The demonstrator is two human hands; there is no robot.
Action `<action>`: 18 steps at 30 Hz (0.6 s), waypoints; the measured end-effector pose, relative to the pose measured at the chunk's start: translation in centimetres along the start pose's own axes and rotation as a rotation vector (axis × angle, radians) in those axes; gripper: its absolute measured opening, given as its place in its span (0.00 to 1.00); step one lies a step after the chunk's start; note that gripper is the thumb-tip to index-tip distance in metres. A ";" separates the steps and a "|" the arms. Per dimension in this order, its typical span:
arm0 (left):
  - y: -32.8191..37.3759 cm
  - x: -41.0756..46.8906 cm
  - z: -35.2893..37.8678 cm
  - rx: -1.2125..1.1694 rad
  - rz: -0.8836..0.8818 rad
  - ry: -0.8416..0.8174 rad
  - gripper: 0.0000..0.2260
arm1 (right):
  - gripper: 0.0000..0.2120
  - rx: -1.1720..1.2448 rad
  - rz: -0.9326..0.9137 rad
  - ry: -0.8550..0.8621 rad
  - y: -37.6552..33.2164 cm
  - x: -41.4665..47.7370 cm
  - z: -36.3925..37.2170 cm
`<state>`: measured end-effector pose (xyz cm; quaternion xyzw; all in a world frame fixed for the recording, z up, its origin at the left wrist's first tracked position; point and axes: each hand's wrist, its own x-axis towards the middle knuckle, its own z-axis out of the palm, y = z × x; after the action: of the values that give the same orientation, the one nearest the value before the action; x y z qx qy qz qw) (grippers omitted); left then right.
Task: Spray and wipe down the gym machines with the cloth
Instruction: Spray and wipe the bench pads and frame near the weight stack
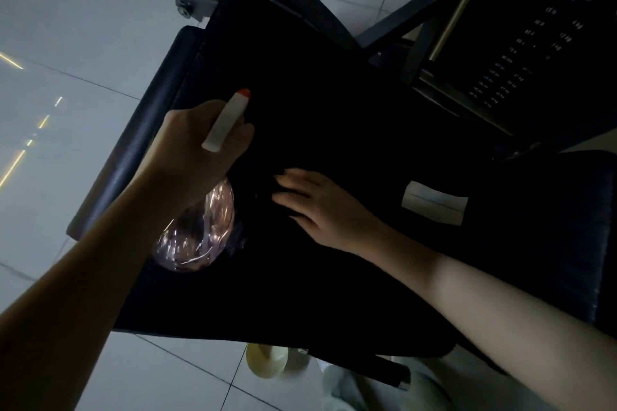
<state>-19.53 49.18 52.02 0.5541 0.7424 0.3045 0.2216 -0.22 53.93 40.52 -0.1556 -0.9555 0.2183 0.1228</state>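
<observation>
My left hand (197,147) grips a spray bottle (197,233) by its white trigger head, whose orange nozzle tip points toward the large black machine pad (334,103). The bottle's clear pinkish body hangs below my palm at the pad's left edge. My right hand (320,207) lies on the pad with straight fingers, pressing a dark cloth (247,220). The cloth is hard to tell from the black pad, and only its fuzzy edge shows beside the bottle.
A white label (434,202) sits on the padding to the right of my hand. The weight stack (521,53) with number marks and grey frame bars (400,20) stand at the upper right. Pale floor tiles (83,27) lie to the left. A cream round object (267,360) is below the pad.
</observation>
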 end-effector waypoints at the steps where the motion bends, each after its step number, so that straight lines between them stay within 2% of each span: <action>1: 0.0 0.1 0.0 -0.004 -0.007 0.001 0.18 | 0.17 -0.007 -0.055 -0.051 0.9 -0.7 -0.5; 3: 0.0 0.2 0.0 -0.007 -0.017 0.005 0.16 | 0.19 -0.014 -0.076 -0.057 3.6 -1.1 -1.3; 5: 0.1 0.3 0.1 -0.020 -0.035 0.005 0.15 | 0.19 -0.005 0.035 0.033 6.0 -0.2 -2.0; 7: 0.2 0.4 0.2 -0.035 -0.050 -0.002 0.16 | 0.17 0.057 0.291 0.204 6.7 1.8 -2.5; 9: 0.5 0.3 0.2 -0.031 -0.056 -0.009 0.17 | 0.17 0.132 0.632 0.382 5.5 4.6 -2.3; 10: 0.6 0.4 0.3 -0.017 -0.058 -0.015 0.18 | 0.17 0.148 0.745 0.429 4.5 5.8 -1.9; 11: 0.8 0.5 0.3 0.012 -0.060 -0.022 0.18 | 0.17 0.129 0.753 0.455 3.5 6.7 -1.3; 13: 1.3 0.8 0.5 0.048 -0.094 -0.043 0.19 | 0.18 0.101 0.552 0.449 1.8 6.8 -0.1; 16: 1.3 1.4 0.2 0.007 -0.188 -0.071 0.27 | 0.18 0.080 0.206 0.219 1.6 3.9 -0.2; 18: 1.0 1.6 -0.1 -0.038 -0.219 -0.099 0.30 | 0.17 0.072 0.096 0.091 3.6 1.8 -1.1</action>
<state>-19.33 50.87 52.77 0.4800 0.7806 0.2647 0.3004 -0.72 58.06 40.11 -0.2064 -0.9319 0.2510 0.1611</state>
